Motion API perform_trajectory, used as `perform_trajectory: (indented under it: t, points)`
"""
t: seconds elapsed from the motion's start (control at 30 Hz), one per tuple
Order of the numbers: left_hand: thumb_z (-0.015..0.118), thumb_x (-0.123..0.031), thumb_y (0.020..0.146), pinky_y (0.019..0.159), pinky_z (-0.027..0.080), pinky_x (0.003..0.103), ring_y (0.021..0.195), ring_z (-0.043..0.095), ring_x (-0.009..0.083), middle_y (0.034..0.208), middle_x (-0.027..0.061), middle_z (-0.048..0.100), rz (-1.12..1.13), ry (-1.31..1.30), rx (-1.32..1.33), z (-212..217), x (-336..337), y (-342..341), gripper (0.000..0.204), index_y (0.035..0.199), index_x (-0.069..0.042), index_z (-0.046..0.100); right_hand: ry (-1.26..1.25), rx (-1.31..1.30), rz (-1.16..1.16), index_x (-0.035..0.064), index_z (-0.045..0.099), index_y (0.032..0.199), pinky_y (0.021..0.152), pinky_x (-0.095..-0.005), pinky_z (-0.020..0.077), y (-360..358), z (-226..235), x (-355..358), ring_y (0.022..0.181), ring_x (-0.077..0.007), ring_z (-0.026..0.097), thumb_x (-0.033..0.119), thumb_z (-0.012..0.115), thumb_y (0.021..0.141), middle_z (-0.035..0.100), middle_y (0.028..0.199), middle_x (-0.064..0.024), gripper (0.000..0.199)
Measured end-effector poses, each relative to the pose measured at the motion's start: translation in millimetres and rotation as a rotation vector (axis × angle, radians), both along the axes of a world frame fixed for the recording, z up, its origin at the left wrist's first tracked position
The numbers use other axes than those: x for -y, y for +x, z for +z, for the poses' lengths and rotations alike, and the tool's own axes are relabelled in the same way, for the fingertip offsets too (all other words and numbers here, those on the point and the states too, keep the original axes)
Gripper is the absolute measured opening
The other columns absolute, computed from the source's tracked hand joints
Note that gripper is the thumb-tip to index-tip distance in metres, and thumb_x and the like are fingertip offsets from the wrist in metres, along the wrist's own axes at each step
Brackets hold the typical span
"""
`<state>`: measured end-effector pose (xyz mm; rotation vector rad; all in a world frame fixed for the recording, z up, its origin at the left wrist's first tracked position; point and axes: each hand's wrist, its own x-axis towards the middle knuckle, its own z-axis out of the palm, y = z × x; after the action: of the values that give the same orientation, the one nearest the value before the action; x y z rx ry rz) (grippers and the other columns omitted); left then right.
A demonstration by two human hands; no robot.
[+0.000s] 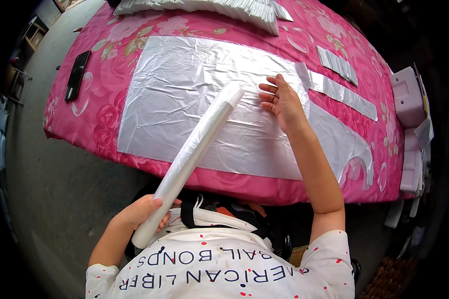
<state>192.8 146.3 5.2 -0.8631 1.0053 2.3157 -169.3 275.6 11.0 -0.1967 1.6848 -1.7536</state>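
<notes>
By the left hand [143,211], closed around its lower end, a white plastic film roll [194,154] was gripped, its upper end slanted over a flattened white carrier bag [179,99]. The right hand [284,103] was held open over the bag; whether contact was made cannot be told. Beneath, a pink floral tablecloth [107,114] was spread, with a black smartphone [78,74] placed left of the bag.
</notes>
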Motion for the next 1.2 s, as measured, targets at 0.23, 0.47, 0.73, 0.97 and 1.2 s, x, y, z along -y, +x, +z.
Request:
perform_trajectory:
  t: [0.23,0.47,0.73,0.97,1.2]
  points:
    - [0.065,-0.046,0.079,0.054,0.046,0.024,0.057,0.052,0.0108,0.066,0.0039,0.053,0.009,-0.065,0.001,-1,-5,2,0.062,0.118,0.001,0.048,0.1,-0.133,0.267,0.0023,0.06,0.101,0.063,-0.0215,0.0449,3,1,-3,0.071,-0.0076,0.055,0.043,0.047,0.093,0.063,0.094,-0.0051,0.043]
    - [0.069,-0.053,0.073,0.051,0.046,0.024,0.055,0.052,0.0091,0.068,0.0023,0.054,-0.019,-0.242,0.031,2,-8,2,0.075,0.121,-0.001,0.046,0.195,-0.169,0.481,0.0027,0.062,0.098,0.055,-0.0187,0.042,10,7,20,0.063,-0.0066,0.054,0.035,0.054,0.091,0.061,0.078,-0.0021,0.034]
    - [0.063,-0.038,0.082,0.064,0.05,0.028,0.078,0.057,0.0136,0.089,0.0088,0.058,0.042,-0.381,-0.013,1,-14,5,0.056,0.12,-0.001,0.044,0.177,-0.222,0.585,0.0026,0.062,0.079,0.049,-0.0203,0.0371,15,6,20,0.055,-0.0039,0.045,0.022,0.063,0.086,0.054,0.064,0.0016,0.021]
    - [0.069,-0.05,0.074,0.069,0.05,0.028,0.09,0.058,0.0157,0.102,0.012,0.06,-0.112,-0.268,0.048,0,6,23,0.075,0.123,0.001,0.042,0.251,-0.552,0.238,0.0008,0.062,0.08,0.05,-0.0216,0.0383,-41,-9,-16,0.056,-0.0048,0.046,0.018,0.061,0.086,0.055,0.065,0.0008,0.018]
    - [0.073,-0.037,0.074,0.081,0.046,0.028,0.091,0.057,0.013,0.1,0.0074,0.063,-0.493,-0.193,-0.032,-18,51,77,0.057,0.113,0.001,0.056,0.51,-0.81,-0.097,-0.0012,0.063,0.089,0.057,-0.0218,0.0387,-138,-16,-104,0.061,-0.0053,0.047,0.02,0.058,0.088,0.057,0.068,0.0012,0.022]
